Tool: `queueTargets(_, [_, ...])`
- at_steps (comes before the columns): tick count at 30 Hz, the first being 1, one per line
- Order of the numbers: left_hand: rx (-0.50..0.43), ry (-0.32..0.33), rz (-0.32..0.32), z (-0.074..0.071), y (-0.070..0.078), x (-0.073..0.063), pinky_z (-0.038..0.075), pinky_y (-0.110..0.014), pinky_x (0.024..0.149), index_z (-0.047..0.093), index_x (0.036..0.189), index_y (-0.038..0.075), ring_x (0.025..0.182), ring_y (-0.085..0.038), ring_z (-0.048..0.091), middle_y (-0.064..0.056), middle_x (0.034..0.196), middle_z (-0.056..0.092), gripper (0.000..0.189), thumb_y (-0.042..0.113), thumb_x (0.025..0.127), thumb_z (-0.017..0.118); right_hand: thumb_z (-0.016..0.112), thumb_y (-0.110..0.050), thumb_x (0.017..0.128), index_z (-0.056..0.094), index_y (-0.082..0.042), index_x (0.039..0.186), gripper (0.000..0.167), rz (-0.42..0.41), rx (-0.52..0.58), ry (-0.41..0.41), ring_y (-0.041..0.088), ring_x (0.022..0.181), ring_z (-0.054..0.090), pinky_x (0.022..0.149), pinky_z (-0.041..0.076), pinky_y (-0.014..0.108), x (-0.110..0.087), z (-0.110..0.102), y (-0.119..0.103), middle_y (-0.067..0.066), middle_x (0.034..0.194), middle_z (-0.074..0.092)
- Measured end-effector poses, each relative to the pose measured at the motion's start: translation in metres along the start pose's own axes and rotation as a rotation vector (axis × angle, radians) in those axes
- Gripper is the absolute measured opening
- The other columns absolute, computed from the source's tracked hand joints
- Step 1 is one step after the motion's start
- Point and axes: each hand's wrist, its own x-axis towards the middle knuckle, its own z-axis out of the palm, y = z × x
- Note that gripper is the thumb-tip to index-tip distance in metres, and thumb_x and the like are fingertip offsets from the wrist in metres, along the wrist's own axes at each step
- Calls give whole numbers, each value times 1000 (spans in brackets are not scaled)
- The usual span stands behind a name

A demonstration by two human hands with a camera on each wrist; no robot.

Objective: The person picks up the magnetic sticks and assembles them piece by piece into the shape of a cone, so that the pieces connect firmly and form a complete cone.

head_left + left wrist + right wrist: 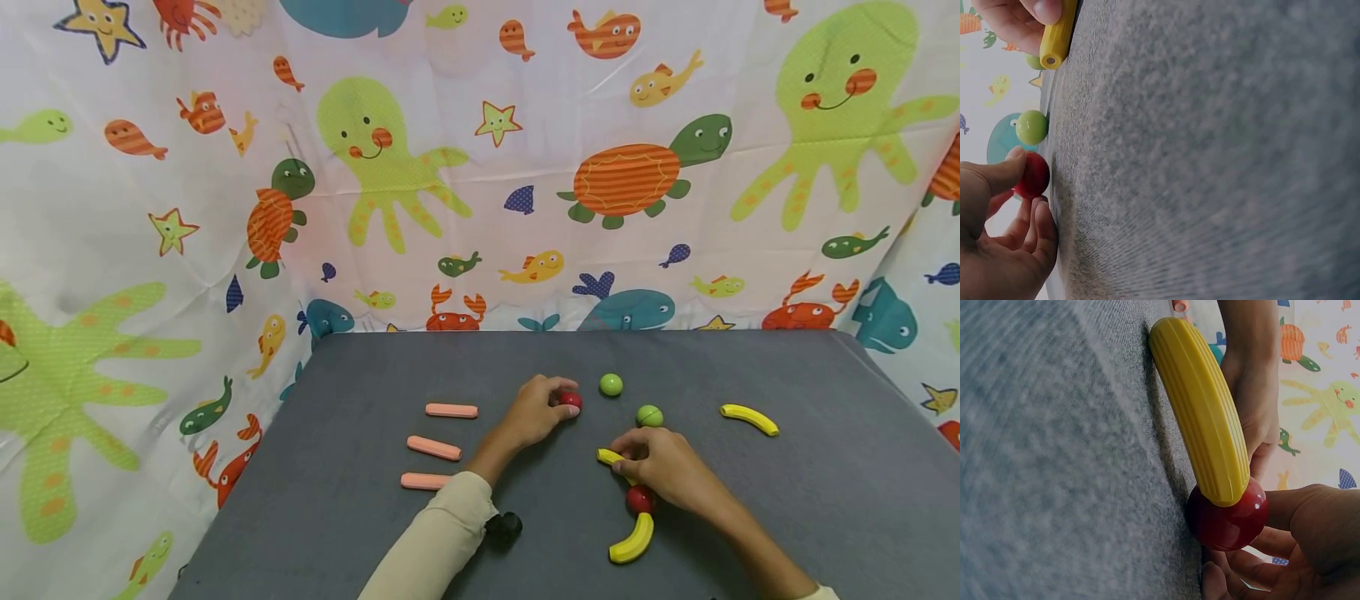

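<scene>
- While the left hand [536, 410] pinches a red ball [572, 400] at the grey table [555, 467], the right hand [667, 462] grips a yellow curved rod [608, 456].
- That rod's near end seems to meet a second red ball [640, 500], with a lower yellow rod [633, 540] beyond; a tug or twist might part them.
- Just beside the right hand's fingers, a green ball [649, 415] could roll if knocked.
- Smooth and round, the pinched ball may slip if the fingers loosen.

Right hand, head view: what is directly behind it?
A green ball; most of it shows. The right hand covers its lower edge, so whether they touch can't be seen.
</scene>
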Motion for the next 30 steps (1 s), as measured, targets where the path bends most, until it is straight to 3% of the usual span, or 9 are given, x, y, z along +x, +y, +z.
queueTargets(10, [-128, -26, 17, -6, 5, -17, 52, -22, 84, 75, 129, 11, 97, -10, 62, -2, 108, 67, 34, 28, 100, 77, 82, -13, 91, 80, -6, 107, 17, -30, -7, 2, 14, 73, 58, 60, 46, 27, 1, 1, 1, -3, 83, 68])
queueTargets(18, [-278, -42, -37, -7, 12, -32, 54, -23, 68, 74, 131, 14, 83, -7, 68, 5, 115, 71, 39, 32, 97, 80, 81, -12, 90, 80, -5, 106, 17, -27, -27, 6, 15, 76, 58, 63, 47, 27, 1, 0, 2, -3, 83, 68])
queueTargets(25, [-291, -28, 17, -4, 11, -43, 54, -22, 68, 77, 128, 14, 80, -6, 64, 5, 114, 74, 37, 32, 96, 81, 81, -12, 91, 79, -7, 106, 16, -18, -14, 7, 15, 77, 60, 64, 48, 29, 1, -2, 2, -2, 86, 69])
queueTargets(30, [-316, -23, -24, -2, 12, -50, 53, -20, 73, 76, 130, 13, 84, -4, 67, 3, 119, 74, 40, 25, 93, 85, 80, -11, 92, 78, -8, 108, 16, 16, -1, -7, 17, 79, 60, 65, 50, 30, 2, -4, 1, -1, 88, 69])
